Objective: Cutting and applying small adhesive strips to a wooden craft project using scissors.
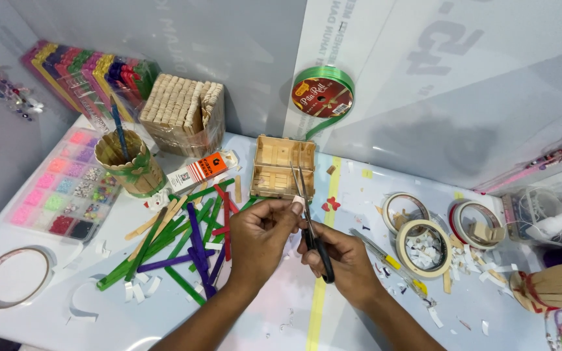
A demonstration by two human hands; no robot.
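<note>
My right hand (pixel 343 255) grips black-handled scissors (pixel 307 214), blades slightly apart and pointing away from me. My left hand (pixel 263 231) pinches a small white piece (pixel 298 203) against the blades. Just beyond the scissor tips sits a small open box made of plain wooden sticks (pixel 282 167). A loose pile of green, purple and red craft sticks (pixel 183 242) lies to the left of my left hand.
A stick-built cup (pixel 130 163), a bundle of plain sticks (pixel 182 110), a glue tube (pixel 201 170) and a bead tray (pixel 66 185) stand at left. A green ribbon spool (pixel 323 96) leans on the back wall. Tape rolls (pixel 423 247), a yellow cutter (pixel 386 260) and paper scraps lie at right.
</note>
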